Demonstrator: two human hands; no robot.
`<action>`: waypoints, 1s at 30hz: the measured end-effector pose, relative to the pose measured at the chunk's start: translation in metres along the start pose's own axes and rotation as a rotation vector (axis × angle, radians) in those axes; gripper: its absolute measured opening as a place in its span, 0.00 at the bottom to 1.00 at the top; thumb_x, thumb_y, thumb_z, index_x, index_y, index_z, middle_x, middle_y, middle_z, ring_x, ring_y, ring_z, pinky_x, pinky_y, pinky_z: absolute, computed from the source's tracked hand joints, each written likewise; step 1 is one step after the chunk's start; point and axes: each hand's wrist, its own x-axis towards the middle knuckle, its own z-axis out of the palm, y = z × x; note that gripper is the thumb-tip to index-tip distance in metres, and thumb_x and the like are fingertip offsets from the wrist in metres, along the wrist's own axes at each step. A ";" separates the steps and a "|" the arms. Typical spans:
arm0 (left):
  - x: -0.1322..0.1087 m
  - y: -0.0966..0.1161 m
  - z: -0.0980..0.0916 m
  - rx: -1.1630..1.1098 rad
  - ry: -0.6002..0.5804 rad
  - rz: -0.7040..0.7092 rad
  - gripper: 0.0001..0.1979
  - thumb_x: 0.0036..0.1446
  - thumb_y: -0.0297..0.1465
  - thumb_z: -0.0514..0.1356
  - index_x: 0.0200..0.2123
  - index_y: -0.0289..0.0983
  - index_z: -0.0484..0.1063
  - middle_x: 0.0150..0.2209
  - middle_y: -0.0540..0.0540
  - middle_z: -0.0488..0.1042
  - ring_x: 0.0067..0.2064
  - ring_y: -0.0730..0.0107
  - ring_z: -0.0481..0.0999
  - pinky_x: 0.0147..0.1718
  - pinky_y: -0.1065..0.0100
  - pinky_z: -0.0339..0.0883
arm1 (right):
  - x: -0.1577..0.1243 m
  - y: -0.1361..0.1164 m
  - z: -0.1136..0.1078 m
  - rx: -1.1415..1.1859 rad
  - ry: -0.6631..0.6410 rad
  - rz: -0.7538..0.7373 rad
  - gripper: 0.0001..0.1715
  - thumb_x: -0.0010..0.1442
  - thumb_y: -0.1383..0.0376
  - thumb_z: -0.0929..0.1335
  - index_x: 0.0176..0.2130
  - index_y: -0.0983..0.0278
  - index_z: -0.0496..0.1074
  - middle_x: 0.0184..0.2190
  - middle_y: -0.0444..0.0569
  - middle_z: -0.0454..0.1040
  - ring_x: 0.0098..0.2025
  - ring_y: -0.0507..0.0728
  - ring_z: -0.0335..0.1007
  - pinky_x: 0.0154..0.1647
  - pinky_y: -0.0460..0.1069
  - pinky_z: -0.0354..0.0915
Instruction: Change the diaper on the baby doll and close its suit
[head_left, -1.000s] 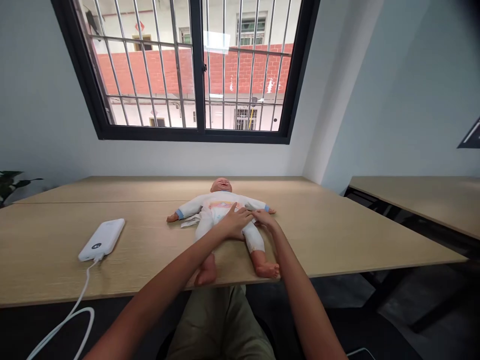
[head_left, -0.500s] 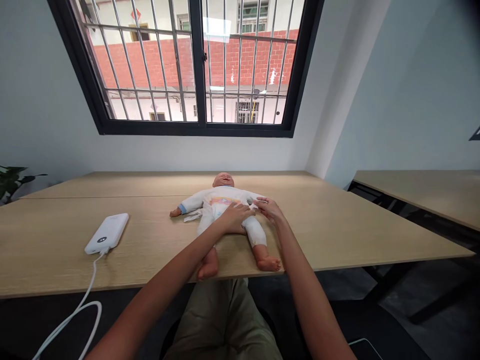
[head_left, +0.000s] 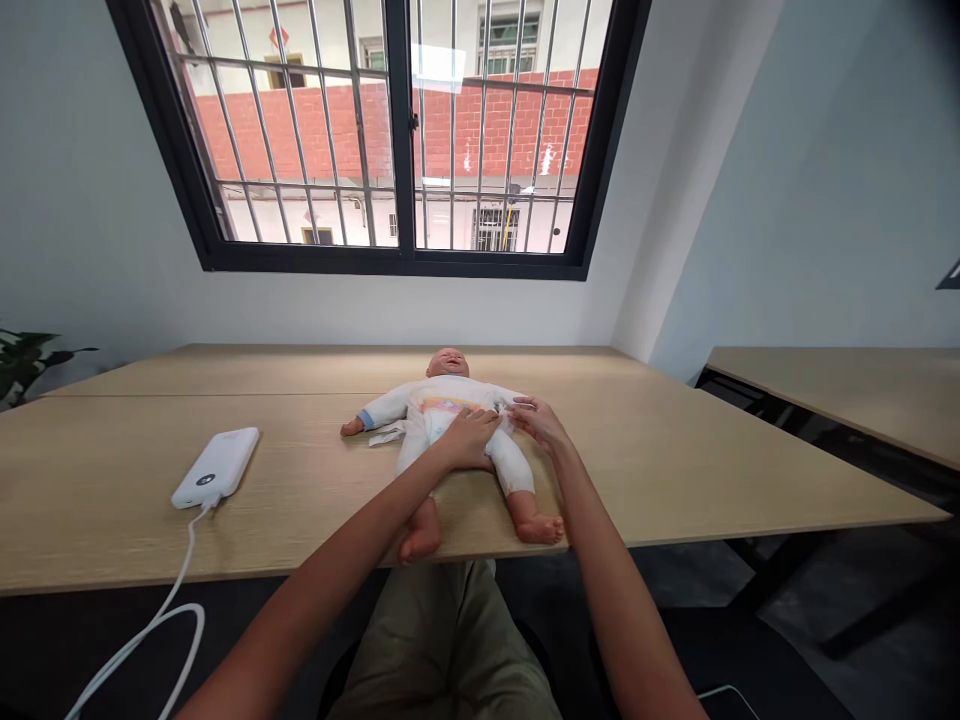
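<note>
A baby doll point(head_left: 447, 400) lies on its back on the wooden table point(head_left: 645, 440), head away from me, in a white long-sleeved bodysuit point(head_left: 450, 405) with blue cuffs. A loose white strip point(head_left: 386, 434) sticks out at its right side. My left hand point(head_left: 470, 438) lies flat across the doll's lower belly, hiding part of the bodysuit. My right hand point(head_left: 538, 421) is at the doll's other side, fingertips touching the cloth at its waist. Whether those fingers pinch the cloth, I cannot tell.
A white power bank point(head_left: 215, 468) lies to the left of the doll, its white cable point(head_left: 161, 620) running over the table's near edge. A second table point(head_left: 825, 395) stands at the right. Behind the table are a barred window and a leafy plant point(head_left: 22, 362).
The whole view has shifted slightly and levelled. My right hand has moved a little up the doll's side, and my left hand has stayed on the belly.
</note>
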 end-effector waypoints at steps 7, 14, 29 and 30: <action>-0.002 0.000 -0.002 -0.040 0.020 0.003 0.36 0.49 0.43 0.64 0.59 0.35 0.61 0.58 0.36 0.68 0.58 0.49 0.66 0.59 0.55 0.55 | 0.009 0.012 -0.004 -0.192 -0.151 -0.044 0.20 0.42 0.62 0.75 0.37 0.65 0.76 0.39 0.52 0.78 0.40 0.56 0.71 0.42 0.50 0.69; -0.002 -0.003 0.000 -0.050 0.034 0.004 0.35 0.48 0.43 0.65 0.57 0.35 0.63 0.57 0.36 0.68 0.58 0.48 0.65 0.60 0.55 0.55 | 0.012 0.019 -0.005 -0.362 -0.158 -0.111 0.14 0.42 0.60 0.73 0.31 0.64 0.75 0.34 0.48 0.77 0.35 0.54 0.68 0.40 0.49 0.66; -0.007 -0.003 -0.002 -0.058 0.074 0.007 0.38 0.50 0.44 0.63 0.61 0.35 0.57 0.54 0.38 0.69 0.56 0.50 0.67 0.57 0.56 0.57 | -0.011 -0.006 -0.001 -0.152 -0.348 0.065 0.14 0.44 0.63 0.75 0.33 0.67 0.77 0.29 0.46 0.76 0.34 0.52 0.69 0.39 0.46 0.67; -0.008 -0.004 -0.002 -0.048 0.068 0.007 0.38 0.50 0.44 0.63 0.61 0.35 0.58 0.54 0.38 0.69 0.56 0.51 0.67 0.58 0.56 0.56 | -0.011 -0.006 -0.002 -0.125 -0.294 0.079 0.13 0.43 0.65 0.75 0.32 0.67 0.77 0.29 0.47 0.77 0.34 0.53 0.69 0.38 0.47 0.67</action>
